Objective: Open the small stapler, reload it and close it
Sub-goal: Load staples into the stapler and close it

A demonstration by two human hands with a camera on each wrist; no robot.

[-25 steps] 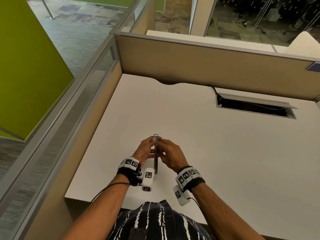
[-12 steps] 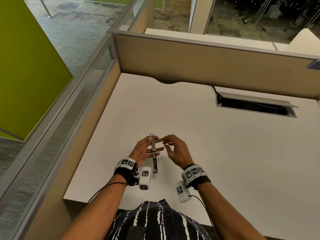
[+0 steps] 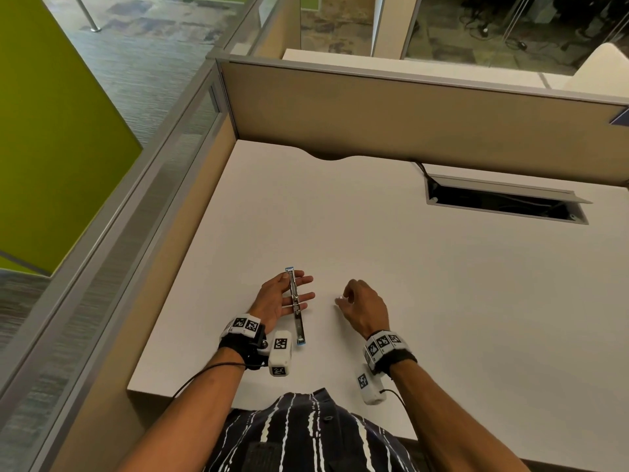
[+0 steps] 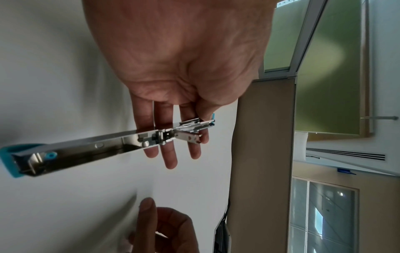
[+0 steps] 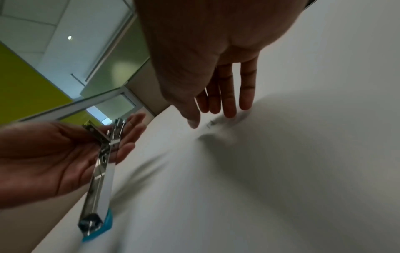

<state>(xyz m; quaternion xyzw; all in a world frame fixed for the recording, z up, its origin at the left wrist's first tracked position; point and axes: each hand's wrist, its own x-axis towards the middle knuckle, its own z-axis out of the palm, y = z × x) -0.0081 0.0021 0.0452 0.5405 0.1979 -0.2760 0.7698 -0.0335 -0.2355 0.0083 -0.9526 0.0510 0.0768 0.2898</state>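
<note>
The small stapler (image 3: 296,308), chrome with blue ends, is swung fully open into one long strip. It lies across the straight fingers of my left hand (image 3: 299,281), and the thumb pins its far end; the left wrist view shows the stapler (image 4: 108,145) with its channel facing up. My right hand (image 3: 342,301) is lowered to the white table (image 3: 391,253) to the right of the stapler. A short strip of staples (image 5: 211,123) lies on the table between its thumb and fingertips (image 5: 229,114). I cannot tell whether they touch it.
A tan partition (image 3: 408,120) closes the far side of the table, and a glass-topped one runs along the left. An open cable hatch (image 3: 503,204) is cut into the table at the back right. The near table edge is just below my wrists.
My right hand let go of the stapler and moved right and down to the staples on the table. My left hand kept the open stapler and tilted it slightly.
</note>
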